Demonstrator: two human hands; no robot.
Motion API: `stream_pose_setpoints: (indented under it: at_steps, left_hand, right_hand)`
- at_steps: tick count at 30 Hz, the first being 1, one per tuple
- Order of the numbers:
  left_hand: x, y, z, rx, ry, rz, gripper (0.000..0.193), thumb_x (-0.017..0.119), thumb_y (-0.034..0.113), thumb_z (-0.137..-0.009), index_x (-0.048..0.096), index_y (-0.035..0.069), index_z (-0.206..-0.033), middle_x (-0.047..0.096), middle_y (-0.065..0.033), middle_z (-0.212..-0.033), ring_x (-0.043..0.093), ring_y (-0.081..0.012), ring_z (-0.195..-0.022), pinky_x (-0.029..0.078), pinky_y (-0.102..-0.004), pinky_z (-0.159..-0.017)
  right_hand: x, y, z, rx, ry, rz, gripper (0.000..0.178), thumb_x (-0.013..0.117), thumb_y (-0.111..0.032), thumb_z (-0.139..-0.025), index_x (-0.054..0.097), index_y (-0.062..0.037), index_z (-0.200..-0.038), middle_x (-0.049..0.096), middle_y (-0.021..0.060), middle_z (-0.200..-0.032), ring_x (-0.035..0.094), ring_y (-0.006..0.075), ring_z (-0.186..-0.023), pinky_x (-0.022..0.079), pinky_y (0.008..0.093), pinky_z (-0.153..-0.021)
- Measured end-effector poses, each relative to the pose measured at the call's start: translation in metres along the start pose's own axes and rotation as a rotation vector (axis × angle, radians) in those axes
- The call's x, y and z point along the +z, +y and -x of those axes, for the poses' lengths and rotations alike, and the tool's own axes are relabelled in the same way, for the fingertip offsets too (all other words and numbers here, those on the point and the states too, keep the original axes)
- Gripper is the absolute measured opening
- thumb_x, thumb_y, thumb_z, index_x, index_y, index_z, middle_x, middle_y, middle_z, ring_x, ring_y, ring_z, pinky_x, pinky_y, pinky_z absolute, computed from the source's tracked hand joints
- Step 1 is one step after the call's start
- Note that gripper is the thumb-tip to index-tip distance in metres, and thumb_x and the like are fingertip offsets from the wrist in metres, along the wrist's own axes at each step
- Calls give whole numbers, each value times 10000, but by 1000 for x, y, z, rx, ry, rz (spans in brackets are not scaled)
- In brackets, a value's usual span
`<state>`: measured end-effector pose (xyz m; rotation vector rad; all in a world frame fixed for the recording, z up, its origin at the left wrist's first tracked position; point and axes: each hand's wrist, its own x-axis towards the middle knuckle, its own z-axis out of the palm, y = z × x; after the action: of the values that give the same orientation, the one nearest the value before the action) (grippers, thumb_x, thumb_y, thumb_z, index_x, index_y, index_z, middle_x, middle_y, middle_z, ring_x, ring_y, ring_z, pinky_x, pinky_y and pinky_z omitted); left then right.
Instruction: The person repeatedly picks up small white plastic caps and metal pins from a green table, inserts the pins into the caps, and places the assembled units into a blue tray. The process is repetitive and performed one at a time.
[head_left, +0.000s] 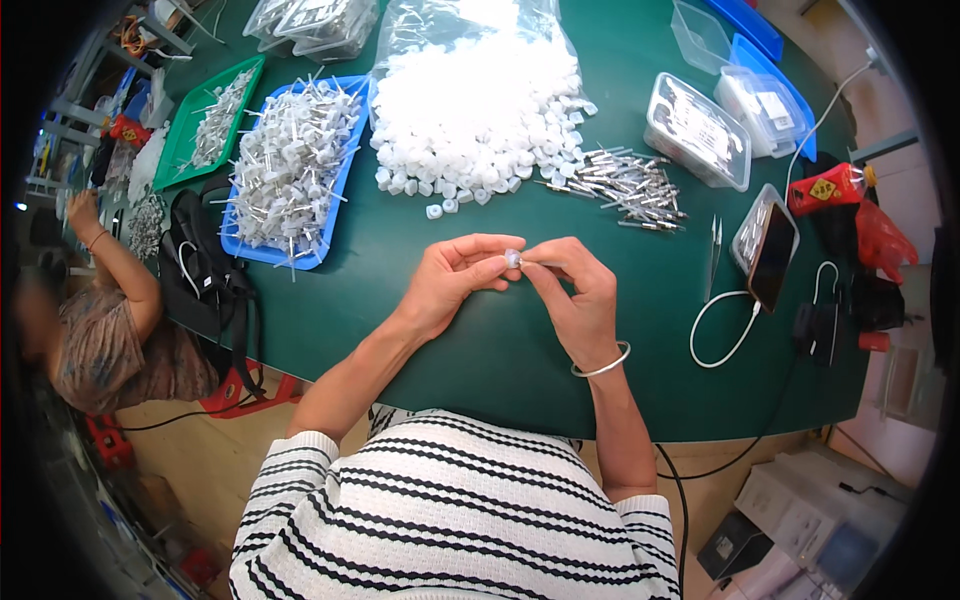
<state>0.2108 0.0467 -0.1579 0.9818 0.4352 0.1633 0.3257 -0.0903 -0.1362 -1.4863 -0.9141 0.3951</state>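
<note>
Left hand [455, 278] and right hand [570, 290] pinch one small white cap [513, 259] between fingertips, above green desk [480, 350]

Blue tray [345, 165] already heaped with assembled pieces; big cap pile [475, 110] and metal pins [625, 185] remain, so probably much work left

a green table [480, 340] carries a blue tray [345, 170], white caps [470, 110], metal pins [620, 185] and a phone [772, 258].

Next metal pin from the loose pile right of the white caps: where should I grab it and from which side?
Probably take a pin at the near edge of the metal pin pile, pinching mid-shaft from above. They lie flat and crisscrossed on the green table, so edge pins look freest. Right hand is nearer.
</note>
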Motion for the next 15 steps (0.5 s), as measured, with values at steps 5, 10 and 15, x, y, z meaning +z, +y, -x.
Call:
stream_pose_setpoints:
  at_steps: [5, 10, 15]
  left_hand:
    - [4, 5, 4, 202, 28, -123, 339, 623, 31, -872, 570, -6, -1205, 659, -82, -1018, 629, -126, -923, 520, -246, -794]
    - [4, 4, 6, 201, 28, -190, 326, 632, 15, -859, 579, -10, -1180, 660, -82, -1021, 624, -122, -942, 516, -249, -811]
    - [-3, -1, 3, 125, 18, -84, 313, 656, 10, -845, 599, -9, -1152, 652, -75, -1019, 615, -106, -935, 501, -230, -846]
  right_hand:
    - [-10, -4, 0, 187, -34, -22, 134, 664, -2, -816, 654, -6, -949, 664, 74, -834, 645, 145, -703, 516, 245, -631]
    - [-10, -9, -2, 111, -163, 275, 98, 659, -50, -827, 648, -12, -917, 652, 92, -766, 614, 205, -603, 491, 287, -574]
    - [-5, -8, -1, -29, -114, 369, 78, 655, -81, -830, 619, -20, -864, 632, 97, -776, 606, 267, -626, 479, 340, -562]
